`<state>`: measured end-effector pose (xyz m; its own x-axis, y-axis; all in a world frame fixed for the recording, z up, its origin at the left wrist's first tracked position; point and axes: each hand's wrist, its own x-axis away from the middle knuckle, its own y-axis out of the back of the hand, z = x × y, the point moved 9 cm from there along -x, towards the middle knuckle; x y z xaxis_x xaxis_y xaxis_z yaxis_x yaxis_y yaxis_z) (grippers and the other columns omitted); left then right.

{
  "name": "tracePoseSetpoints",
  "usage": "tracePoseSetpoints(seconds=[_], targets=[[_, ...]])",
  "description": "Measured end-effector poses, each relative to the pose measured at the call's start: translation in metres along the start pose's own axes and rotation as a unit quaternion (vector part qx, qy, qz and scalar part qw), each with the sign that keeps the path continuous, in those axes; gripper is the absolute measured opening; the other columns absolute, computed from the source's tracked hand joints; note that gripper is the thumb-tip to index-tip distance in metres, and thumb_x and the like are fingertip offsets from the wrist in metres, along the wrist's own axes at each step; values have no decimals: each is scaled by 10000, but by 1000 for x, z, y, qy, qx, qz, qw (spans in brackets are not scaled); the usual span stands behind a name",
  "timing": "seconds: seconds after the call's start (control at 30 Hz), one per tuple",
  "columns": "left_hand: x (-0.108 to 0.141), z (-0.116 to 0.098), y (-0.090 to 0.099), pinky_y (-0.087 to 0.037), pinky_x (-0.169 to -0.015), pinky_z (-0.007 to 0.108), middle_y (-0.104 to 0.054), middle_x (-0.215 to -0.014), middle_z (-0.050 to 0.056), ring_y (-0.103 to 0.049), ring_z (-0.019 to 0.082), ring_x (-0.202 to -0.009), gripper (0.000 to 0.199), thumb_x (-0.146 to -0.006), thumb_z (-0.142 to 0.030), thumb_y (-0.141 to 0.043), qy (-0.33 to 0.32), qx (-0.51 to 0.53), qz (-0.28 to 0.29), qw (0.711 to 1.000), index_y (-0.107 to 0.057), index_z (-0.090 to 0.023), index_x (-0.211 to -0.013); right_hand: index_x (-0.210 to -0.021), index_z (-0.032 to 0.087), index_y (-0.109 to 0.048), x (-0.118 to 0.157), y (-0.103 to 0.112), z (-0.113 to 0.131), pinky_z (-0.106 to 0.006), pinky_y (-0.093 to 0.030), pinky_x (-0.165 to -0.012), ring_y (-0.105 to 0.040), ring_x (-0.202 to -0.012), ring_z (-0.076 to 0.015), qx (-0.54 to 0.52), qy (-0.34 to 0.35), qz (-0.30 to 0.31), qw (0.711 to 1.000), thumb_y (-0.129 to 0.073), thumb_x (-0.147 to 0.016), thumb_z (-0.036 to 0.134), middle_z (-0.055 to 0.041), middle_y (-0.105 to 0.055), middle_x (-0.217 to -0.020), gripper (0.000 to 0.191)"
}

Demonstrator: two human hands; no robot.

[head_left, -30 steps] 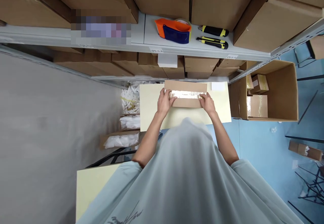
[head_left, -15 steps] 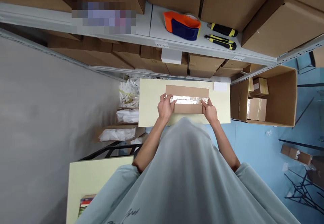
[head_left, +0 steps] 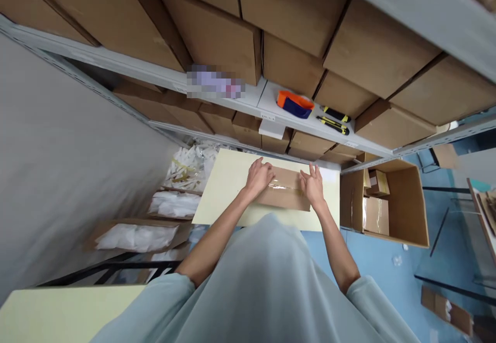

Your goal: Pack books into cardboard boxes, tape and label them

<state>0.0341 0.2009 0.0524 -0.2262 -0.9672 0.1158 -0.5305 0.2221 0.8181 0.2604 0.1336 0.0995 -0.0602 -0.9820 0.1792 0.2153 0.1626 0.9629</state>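
A brown cardboard box (head_left: 284,198) with a shiny strip of clear tape along its middle lies on a cream tabletop (head_left: 220,193). Over the box's left end is my left hand (head_left: 259,178), its fingers bent and slightly apart. My right hand (head_left: 312,187) rests at the right end, some fingers raised and spread. Neither hand is wrapped round anything. The undersides of the fingertips are hidden.
Behind the tabletop, a shelf (head_left: 248,106) holds boxes, an orange and blue tape dispenser (head_left: 295,104) and two cutters (head_left: 334,121). A large open carton (head_left: 406,203) with small boxes stands right. White packing material (head_left: 176,203) lies left.
The view has tilted and shifted, showing more of the upper shelf. Both hands have loosened from the box's ends, and the right fingers have lifted and spread. The box now sits at a slant.
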Motion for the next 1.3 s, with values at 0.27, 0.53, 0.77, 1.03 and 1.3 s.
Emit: tracePoseSetpoints(seconds=[0.27, 0.53, 0.77, 1.03, 1.3], targets=[[-106, -130, 129, -496, -1322, 601, -685, -1606, 212, -641, 410, -1515, 352, -1060, -151, -610, -121, 78, -180, 973, -812, -182, -1347, -1789, -16, -393, -158, 155, 94, -512, -286, -1462, -439, -1743, -345, 23, 65, -146, 987, -401, -1159, 185, -299, -431, -1859, 661], [-98, -131, 143, -514, -1308, 555, -714, -1555, 195, -666, 386, -1474, 402, -1042, -106, -565, -111, 123, -210, 964, -790, -176, -1368, -1600, -55, -547, -211, 156, 109, -444, -483, -1300, -690, -1520, -359, 82, 11, -37, 996, -477, -1128, 64, -361, -701, -1566, 492], [-47, -83, 117, -579, -1252, 486, -794, -1432, 153, -749, 330, -1373, 331, -1078, -162, -586, -71, 204, -201, 956, -768, -191, -1353, -1654, 2, -473, -187, 150, 95, -474, -543, -1250, -735, -1463, -369, 39, 23, -47, 998, -452, -1180, 179, -309, -734, -1551, 507], [60, -36, 75, -693, -1009, 386, -852, -1162, 78, -820, 231, -1025, 188, -1039, -348, -769, -52, 358, -192, 912, -820, -230, -1176, -1372, 173, -669, -30, 33, 81, -445, -594, -1220, -778, -1333, -309, -524, 60, -15, 850, -628, -1091, 683, -194, -819, -1410, 584], [130, -22, 37, -676, -941, 363, -841, -1114, 80, -800, 220, -987, 233, -1081, -437, -733, -16, 383, -134, 914, -813, -222, -1123, -1362, 245, -755, 60, -20, 87, -458, -555, -1275, -741, -1353, -307, -626, -1, 65, 777, -782, -952, 841, -117, -840, -1355, 724]])
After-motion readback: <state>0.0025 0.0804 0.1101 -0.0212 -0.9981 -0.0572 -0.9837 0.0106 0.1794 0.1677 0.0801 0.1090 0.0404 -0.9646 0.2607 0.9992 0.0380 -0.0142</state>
